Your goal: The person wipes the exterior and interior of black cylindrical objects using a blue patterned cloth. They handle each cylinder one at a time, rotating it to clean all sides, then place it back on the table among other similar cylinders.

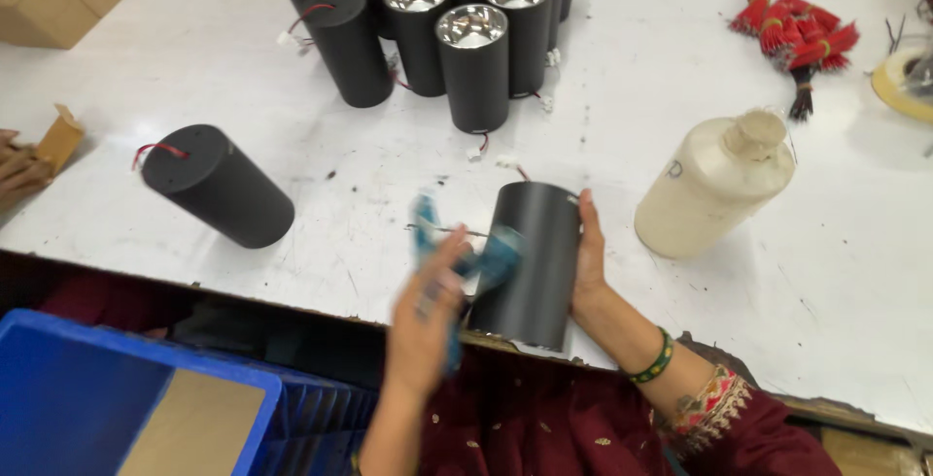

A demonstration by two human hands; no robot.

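My right hand [587, 262] grips a black cylinder lamp housing [530, 262] by its right side, holding it upright at the near edge of the white table [243, 97]. My left hand [428, 311] presses a blue cloth [486, 257] against the cylinder's left side; the hand is blurred. A second black cylinder [216, 185] with a red wire lies tilted on the table to the left. Several more black cylinders [471, 63] with shiny reflector tops stand grouped at the back.
A cream plastic bottle [714, 185] lies right of the held cylinder. Red tassel-like wire bundles [792, 34] and a tape roll [899, 83] sit far right. A blue crate [78, 389] stands below the table's left. Another person's hand [19, 170] is at the left edge.
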